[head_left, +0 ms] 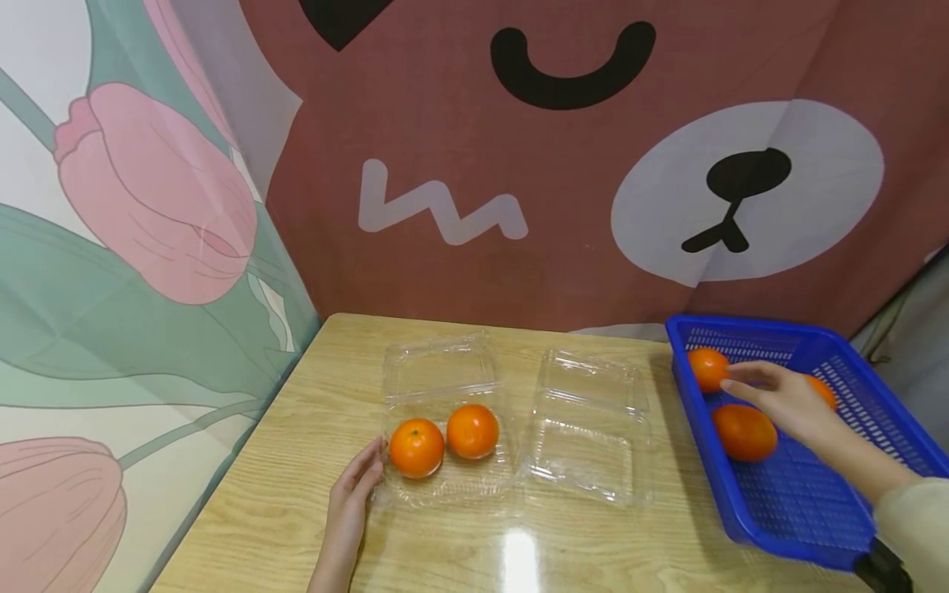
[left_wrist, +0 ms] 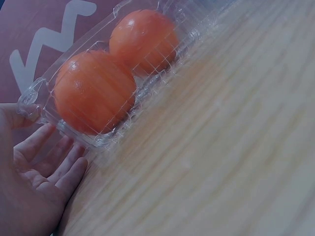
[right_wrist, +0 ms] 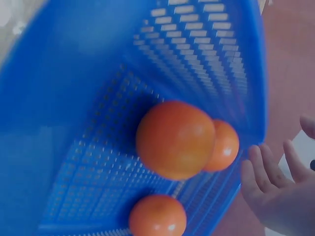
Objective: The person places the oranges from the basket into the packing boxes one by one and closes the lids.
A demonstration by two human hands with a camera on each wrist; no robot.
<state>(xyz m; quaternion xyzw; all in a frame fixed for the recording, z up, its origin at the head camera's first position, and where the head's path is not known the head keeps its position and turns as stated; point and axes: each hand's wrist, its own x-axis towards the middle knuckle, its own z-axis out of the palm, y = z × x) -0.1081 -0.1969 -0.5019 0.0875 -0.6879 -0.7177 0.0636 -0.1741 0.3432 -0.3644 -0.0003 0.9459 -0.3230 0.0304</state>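
Observation:
Two oranges, a left one (head_left: 417, 448) and a right one (head_left: 473, 431), sit in the base of an open clear plastic clamshell box (head_left: 452, 490). My left hand (head_left: 354, 494) is at the box's left edge, its fingers loosely extended and touching the plastic in the left wrist view, where the hand (left_wrist: 44, 172) shows beside the oranges (left_wrist: 93, 93). Over the blue basket (head_left: 704, 461) reaches my right hand (head_left: 789, 403), fingers extended beside an orange (head_left: 707, 370) at the back left. A larger-looking orange (head_left: 745, 433) lies nearer; another (head_left: 823, 393) is partly hidden behind the hand.
A second open clear clamshell box (head_left: 586, 453) stands between the first box and the basket, with nothing in it. The wooden table (head_left: 259, 511) meets a cloth with a bear print (head_left: 445, 280) at the back and a tulip-print cloth (head_left: 148, 346) on the left.

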